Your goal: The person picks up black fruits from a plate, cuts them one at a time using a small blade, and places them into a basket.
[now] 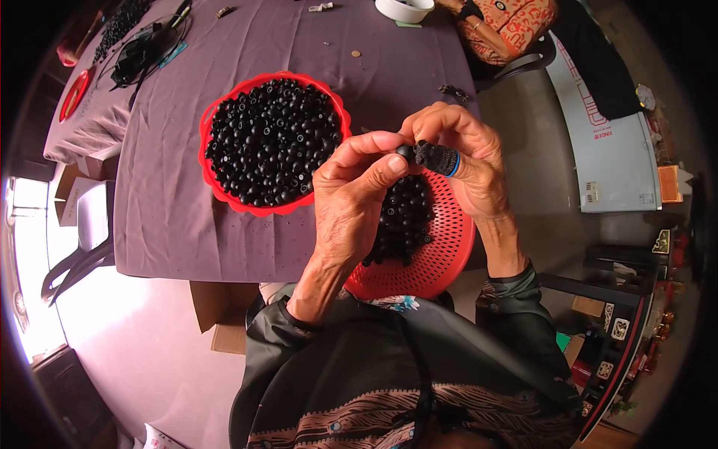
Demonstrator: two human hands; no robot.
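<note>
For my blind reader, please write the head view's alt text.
Left hand pinches a small black piece, the right hand, thumb covered, beside it, above a red colander of such pieces; a fuller red basket sits on purple cloth.

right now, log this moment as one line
left hand: pinching black bead | right hand: close beside it, thumb in black cover | below: red basket, beads | left: beads in red bowl

Scalloped red plastic basket (262, 210), full of small round black beads (273, 142), L-ctr on purple cloth-covered tbl (176, 247). Round perforated red plastic colander (452, 239), w/ more beads (404, 217) in it, to its R, by tbl's near R corner. Round white bowl (404, 15) at far end, behind both; black cable bundle (136, 67) far L.
</note>
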